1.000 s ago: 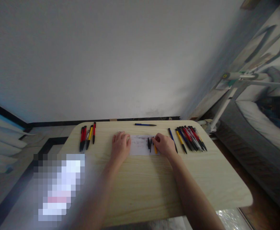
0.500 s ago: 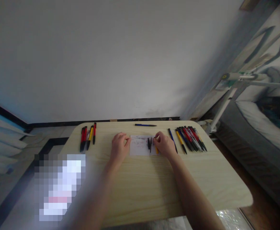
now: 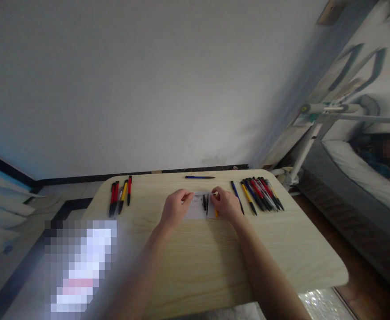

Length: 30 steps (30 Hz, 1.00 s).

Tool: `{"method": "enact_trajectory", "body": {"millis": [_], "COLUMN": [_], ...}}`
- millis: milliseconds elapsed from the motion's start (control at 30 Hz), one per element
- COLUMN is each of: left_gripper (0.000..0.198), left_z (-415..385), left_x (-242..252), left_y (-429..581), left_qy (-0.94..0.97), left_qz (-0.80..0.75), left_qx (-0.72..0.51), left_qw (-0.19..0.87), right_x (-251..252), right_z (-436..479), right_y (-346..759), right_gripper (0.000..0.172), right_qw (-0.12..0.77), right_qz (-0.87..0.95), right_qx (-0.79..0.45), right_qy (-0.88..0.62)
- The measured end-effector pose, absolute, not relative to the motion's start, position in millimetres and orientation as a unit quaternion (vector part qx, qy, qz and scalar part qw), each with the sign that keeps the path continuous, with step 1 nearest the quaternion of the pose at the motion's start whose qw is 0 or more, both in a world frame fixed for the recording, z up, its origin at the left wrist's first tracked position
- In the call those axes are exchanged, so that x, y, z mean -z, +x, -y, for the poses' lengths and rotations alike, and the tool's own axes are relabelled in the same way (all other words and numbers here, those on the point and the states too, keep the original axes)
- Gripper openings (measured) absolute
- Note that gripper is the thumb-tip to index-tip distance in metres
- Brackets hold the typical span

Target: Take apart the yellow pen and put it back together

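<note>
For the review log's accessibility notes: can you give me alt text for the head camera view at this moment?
Two bare hands, left hand and right hand, meet over a small white paper with pen parts on it, on a light wooden table. A few red and yellow pens lie to the left, a longer row of pens to the right, and one blue pen at the far edge.

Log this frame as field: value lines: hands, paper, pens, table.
left hand: on the paper's left edge, fingers curled
right hand: at the paper's right edge, pinching something small; unclear what
paper: white sheet, flat between the hands
pens left: small group, red and yellow
pens right: larger row, mixed colours
blue pen: alone at far edge
table: light wood
</note>
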<state>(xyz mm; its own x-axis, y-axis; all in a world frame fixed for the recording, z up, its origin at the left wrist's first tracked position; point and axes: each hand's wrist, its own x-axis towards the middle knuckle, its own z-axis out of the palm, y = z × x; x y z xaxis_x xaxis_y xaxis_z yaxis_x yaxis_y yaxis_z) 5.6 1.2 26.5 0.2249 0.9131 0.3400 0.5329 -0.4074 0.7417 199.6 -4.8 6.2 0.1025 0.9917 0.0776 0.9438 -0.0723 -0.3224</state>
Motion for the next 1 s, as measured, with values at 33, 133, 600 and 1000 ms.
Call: {"method": "enact_trajectory", "body": {"millis": [33, 133, 600, 1000], "left_gripper": [0.023, 0.025, 0.022, 0.027], "left_z": [0, 2, 10, 23], "left_x": [-26, -21, -4, -17], "left_y": [8, 10, 5, 15], "left_qy": [0.743, 0.728, 0.741, 0.636], "left_qz": [-0.483, -0.483, -0.483, -0.4], "left_qx": [-0.391, -0.409, -0.413, -0.445], "left_qw": [0.25, 0.264, 0.215, 0.488], "right_x": [-7, -8, -6, -46], "right_z": [5, 4, 3, 9], "right_y": [200, 200, 201, 150], "right_gripper": [0.023, 0.021, 0.017, 0.025], "right_qw": [0.148, 0.151, 0.162, 0.416], "right_qz": [0.664, 0.662, 0.672, 0.663], "right_qx": [-0.084, -0.092, -0.077, -0.243], "right_qy": [-0.728, -0.728, -0.719, -0.573]}}
